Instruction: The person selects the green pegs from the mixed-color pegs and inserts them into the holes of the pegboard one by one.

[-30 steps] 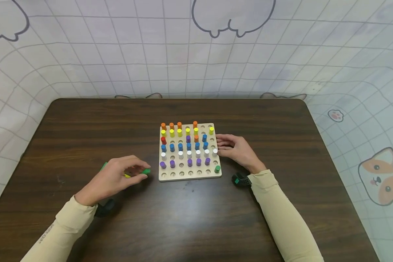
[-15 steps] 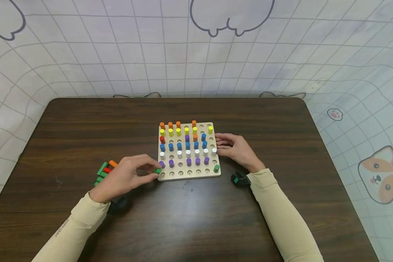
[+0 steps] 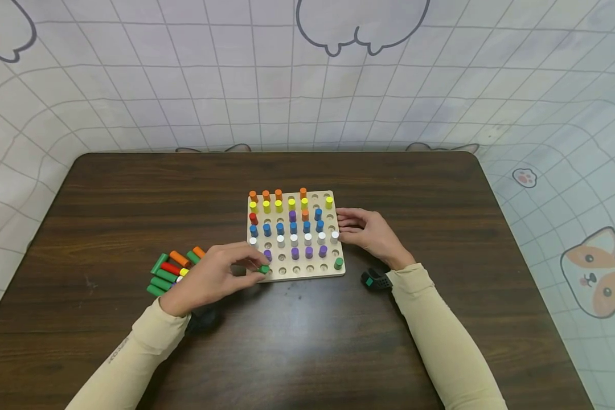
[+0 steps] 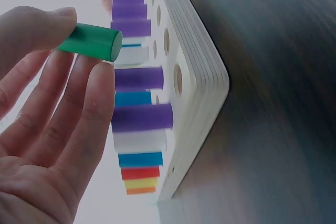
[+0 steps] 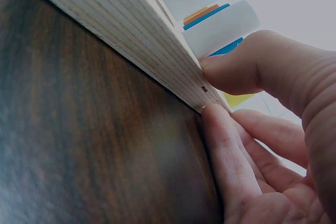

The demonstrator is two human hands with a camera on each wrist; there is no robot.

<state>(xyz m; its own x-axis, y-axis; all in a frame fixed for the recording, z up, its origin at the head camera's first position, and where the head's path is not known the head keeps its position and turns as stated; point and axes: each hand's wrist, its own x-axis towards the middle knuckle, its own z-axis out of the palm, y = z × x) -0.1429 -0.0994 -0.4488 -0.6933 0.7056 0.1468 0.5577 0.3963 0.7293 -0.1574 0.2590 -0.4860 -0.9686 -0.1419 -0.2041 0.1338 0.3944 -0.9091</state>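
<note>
In the head view, my left hand (image 3: 212, 279) pinches a green peg (image 3: 263, 269) over the near-left part of the wooden pegboard (image 3: 312, 271). The left wrist view shows this peg (image 4: 90, 41) lying sideways between thumb and fingers, apart from the board's holes. My right hand (image 3: 371, 230) holds the board's right edge; seen from the right wrist, the thumb (image 5: 236, 69) is at the upper edge and a finger touches the side. Rows of orange, yellow, blue, white and purple pegs (image 3: 309, 252) stand in the board. One green peg (image 3: 339, 263) stands at the near-right corner.
Loose pegs (image 3: 170, 268) in several colours lie left of the board, partly hidden by my left hand. Holes show along the board's near row. The dark wooden table (image 3: 307, 341) extends around it, with a grid-patterned cloth (image 3: 225, 85) behind.
My left hand has carried the green peg rightward, from left of the board to over its near row, uncovering the loose pegs. My right hand stays at the right edge.
</note>
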